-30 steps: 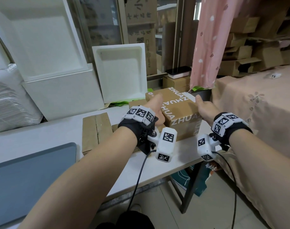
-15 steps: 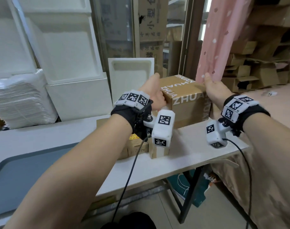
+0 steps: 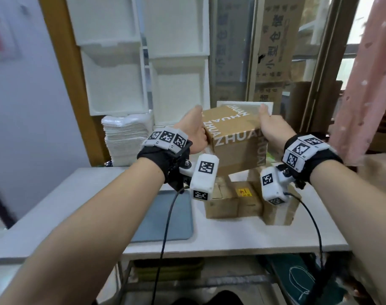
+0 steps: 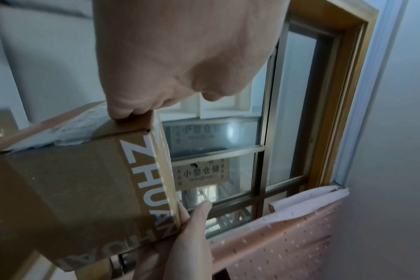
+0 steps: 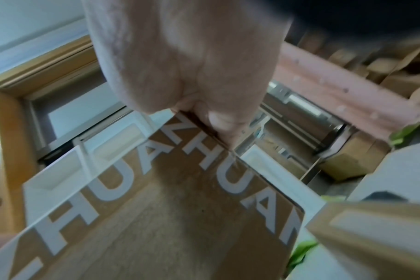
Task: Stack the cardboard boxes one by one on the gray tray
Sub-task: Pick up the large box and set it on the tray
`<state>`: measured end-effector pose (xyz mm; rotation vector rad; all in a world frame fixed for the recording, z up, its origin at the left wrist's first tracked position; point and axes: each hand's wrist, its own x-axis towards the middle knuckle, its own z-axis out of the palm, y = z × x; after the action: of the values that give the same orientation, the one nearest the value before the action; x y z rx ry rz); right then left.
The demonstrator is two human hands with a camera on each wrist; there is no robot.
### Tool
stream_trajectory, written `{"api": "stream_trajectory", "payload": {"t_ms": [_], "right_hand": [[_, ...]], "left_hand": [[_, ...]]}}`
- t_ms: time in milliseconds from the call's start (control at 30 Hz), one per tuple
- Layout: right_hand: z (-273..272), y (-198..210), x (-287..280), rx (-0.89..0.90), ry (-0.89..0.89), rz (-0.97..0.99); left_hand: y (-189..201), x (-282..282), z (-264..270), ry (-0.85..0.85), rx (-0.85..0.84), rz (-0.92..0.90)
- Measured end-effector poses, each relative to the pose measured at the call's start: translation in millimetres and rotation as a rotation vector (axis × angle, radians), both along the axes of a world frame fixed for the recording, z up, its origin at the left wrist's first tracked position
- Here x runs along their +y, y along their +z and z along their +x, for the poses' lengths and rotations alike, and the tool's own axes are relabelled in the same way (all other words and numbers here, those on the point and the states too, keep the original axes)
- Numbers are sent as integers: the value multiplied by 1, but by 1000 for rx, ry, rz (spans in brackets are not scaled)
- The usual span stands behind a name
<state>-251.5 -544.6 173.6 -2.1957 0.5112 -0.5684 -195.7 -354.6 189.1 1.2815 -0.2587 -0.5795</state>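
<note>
I hold a brown cardboard box (image 3: pixel 233 137) with white ZHUAN tape in the air, above the table. My left hand (image 3: pixel 194 130) grips its left side with the thumb along the top edge. My right hand (image 3: pixel 273 130) grips its right side the same way. The left wrist view shows the box (image 4: pixel 72 189) pressed against my palm, and the right wrist view shows its taped top (image 5: pixel 168 217). The gray tray (image 3: pixel 165 221) lies flat on the white table (image 3: pixel 231 236), below and left of the box. Several smaller cardboard boxes (image 3: pixel 238 201) sit on the table right under the lifted one.
White foam boxes (image 3: pixel 112 84) and a pile of white foam trays (image 3: pixel 126 137) stand behind the table at the left. A pink dotted curtain (image 3: pixel 368 84) hangs at the right. The window frame is behind the box. My forearm covers part of the tray.
Both hands have raised the ZHUAN box off the table and carried it left. My view has swung left, bringing the tray and the smaller boxes below the hands.
</note>
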Motion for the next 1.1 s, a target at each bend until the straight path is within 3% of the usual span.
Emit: {"api": "stream_trajectory", "payload": {"t_ms": [300,500,900,1100], "right_hand": [[68,-40,127,3,240,74],[87,-74,180,53,318,37],[101,-141,197,129,365,58],[100,-164,185,122,386,60]], "left_hand": [[-21,137,21,168,4,91],[-57,192,34,247,40,171],[-127,208,59,160,104,243],[-140,209,68,73,98,267]]}}
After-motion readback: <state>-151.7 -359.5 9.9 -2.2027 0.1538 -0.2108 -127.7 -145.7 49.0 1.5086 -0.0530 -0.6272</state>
